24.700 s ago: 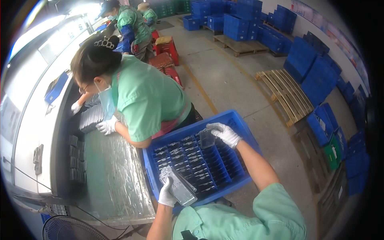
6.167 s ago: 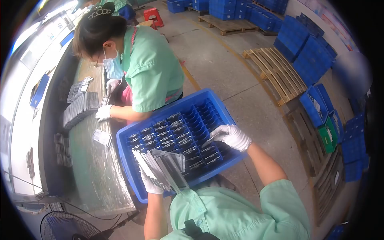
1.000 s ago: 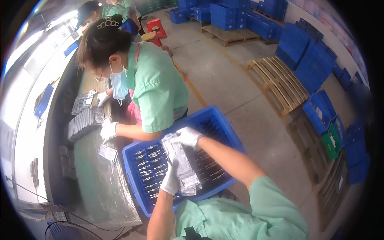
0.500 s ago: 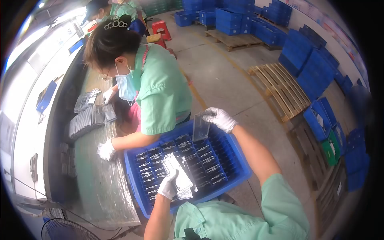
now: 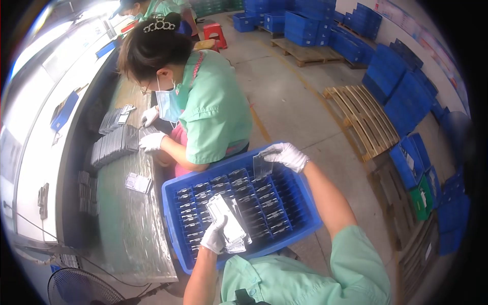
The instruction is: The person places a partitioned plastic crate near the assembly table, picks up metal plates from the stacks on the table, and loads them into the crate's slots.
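Observation:
My left hand (image 5: 214,237), in a white glove, is closed round a small stack of flat pale plates (image 5: 227,218) over the near side of a blue crate (image 5: 175,239). Between the gloved fingers of my right hand (image 5: 285,156) is one dark, clear-looking plate (image 5: 262,166), upright at the crate's far side. Dividers split the crate into rows, and many thin parts (image 5: 237,184) stand in them. The rows toward the right look dark, and I cannot tell what they hold.
A co-worker (image 5: 213,107) sits at the worktable (image 5: 127,244) on the left, gloved hands near stacked plates (image 5: 116,146). One loose plate (image 5: 138,183) lies there. A fan (image 5: 84,290) stands lower left. Wooden pallets (image 5: 362,119) and blue crates (image 5: 412,99) are at right.
My right hand has gone from the stack to the crate's far side with one plate, now lower than half a second ago. The co-worker's near hand has moved back to the stacked plates.

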Demonstrator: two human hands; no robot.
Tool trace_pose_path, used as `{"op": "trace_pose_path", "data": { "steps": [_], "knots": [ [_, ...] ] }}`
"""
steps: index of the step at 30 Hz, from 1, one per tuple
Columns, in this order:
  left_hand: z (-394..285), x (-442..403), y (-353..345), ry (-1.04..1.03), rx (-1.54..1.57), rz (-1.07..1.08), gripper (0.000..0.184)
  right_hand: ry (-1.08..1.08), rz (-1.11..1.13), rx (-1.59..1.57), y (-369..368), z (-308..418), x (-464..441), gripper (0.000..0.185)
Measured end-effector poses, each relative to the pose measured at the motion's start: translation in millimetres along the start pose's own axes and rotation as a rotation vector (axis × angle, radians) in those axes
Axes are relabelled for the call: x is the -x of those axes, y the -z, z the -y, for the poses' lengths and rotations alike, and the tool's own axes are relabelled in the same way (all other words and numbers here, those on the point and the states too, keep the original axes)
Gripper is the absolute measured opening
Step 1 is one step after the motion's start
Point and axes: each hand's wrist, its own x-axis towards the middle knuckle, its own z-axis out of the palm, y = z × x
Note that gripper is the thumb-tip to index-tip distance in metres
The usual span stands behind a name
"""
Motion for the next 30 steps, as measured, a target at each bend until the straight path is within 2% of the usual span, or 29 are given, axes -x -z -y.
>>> {"op": "trace_pose_path", "data": {
  "steps": [6,7,8,10,12,14,16,18,19,22,23,26,27,30],
  "knots": [
    [-9.2,-0.6,-4.3,-0.004,0.003,-0.008,0.035,-0.096,0.027,0.055,-16.2,-19.1,4.5,0.019],
    [-9.9,-1.4,-5.0,-0.008,0.004,-0.003,0.035,-0.035,0.098,0.213,-18.2,-20.7,3.1,0.025],
    [-10.3,-2.7,-4.6,-0.009,0.01,0.001,0.035,-0.106,0.183,-0.013,-20.2,-23.1,5.9,0.04],
    [-9.6,-5.7,-4.0,-0.015,0.028,0.006,0.034,0.115,0.083,0.41,-24.9,-15.8,7.9,0.057],
    [-7.9,-9.3,-6.8,0.003,0.02,0.026,0.035,-0.052,0.019,0.138,-39.0,-8.9,0.2,0.066],
    [-6.1,-14.0,-11.9,0.025,0.008,0.068,0.036,-0.141,0.054,0.232,-66.6,5.9,-1.9,0.069],
    [-2.2,-23.4,-7.5,0.021,0.037,0.077,0.037,-0.373,0.234,0.258,-98.3,31.6,7.0,0.062],
    [0.3,-27.2,-5.6,-0.006,0.066,0.074,0.042,-0.134,0.28,0.395,-105.8,-21.4,-4.1,0.049],
    [0.1,-24.4,-6.3,-0.005,0.082,0.077,0.043,-0.286,0.241,0.293,-106.5,0.0,3.1,0.036],
    [-4.3,-20.3,-1.2,0.031,0.165,0.174,0.044,-0.201,0.189,0.321,-86.1,-26.0,-9.1,0.029],
    [-5.0,-18.0,-2.5,0.01,0.167,0.192,0.043,-0.306,0.136,0.319,-78.3,4.1,-4.7,0.027],
    [-5.6,-11.7,-4.4,-0.026,0.139,0.131,0.039,-0.043,-0.225,0.635,-40.8,31.5,-10.4,0.027],
    [-5.0,-11.7,-1.8,-0.036,0.121,0.102,0.037,-0.235,-0.229,0.461,-25.7,33.4,-14.3,0.026],
    [-6.0,-7.9,-2.0,-0.022,0.13,0.081,0.036,0.003,-0.383,0.621,-0.3,20.6,-27.4,0.024]
  ]
}}
